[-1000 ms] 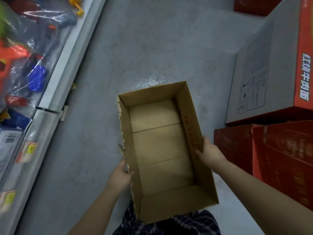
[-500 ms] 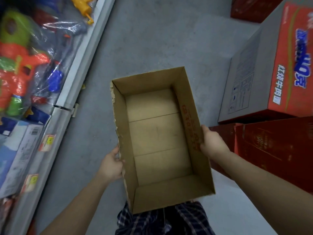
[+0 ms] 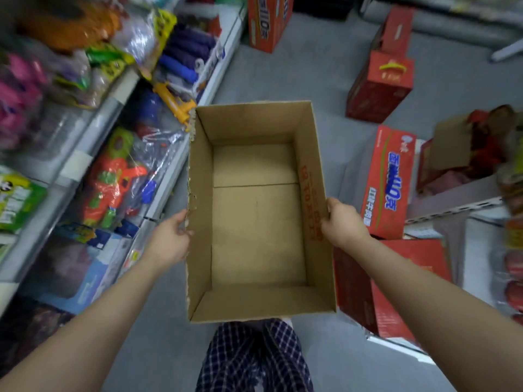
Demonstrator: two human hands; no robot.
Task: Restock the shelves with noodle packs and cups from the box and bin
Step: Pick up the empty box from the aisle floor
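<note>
An open brown cardboard box (image 3: 256,301) with nothing inside is held in front of me, above the grey floor. My left hand (image 3: 169,241) grips its torn left wall from outside. My right hand (image 3: 343,223) grips the right wall, which carries red print, with the fingers curled over the rim. Red noodle cartons (image 3: 386,182) lie on the floor to the right.
Shelves (image 3: 85,157) on the left hold bagged toys and boxed goods. More red cartons (image 3: 380,80) stand on the floor ahead, and another (image 3: 267,21) at the far end. A shelf (image 3: 458,199) on the right holds an opened red box. Grey floor (image 3: 311,66) runs between them.
The box has been lifted and turned straighter in front of me. My view has risen, showing more of the aisle, the left shelves and the cartons ahead. Both hands keep their hold.
</note>
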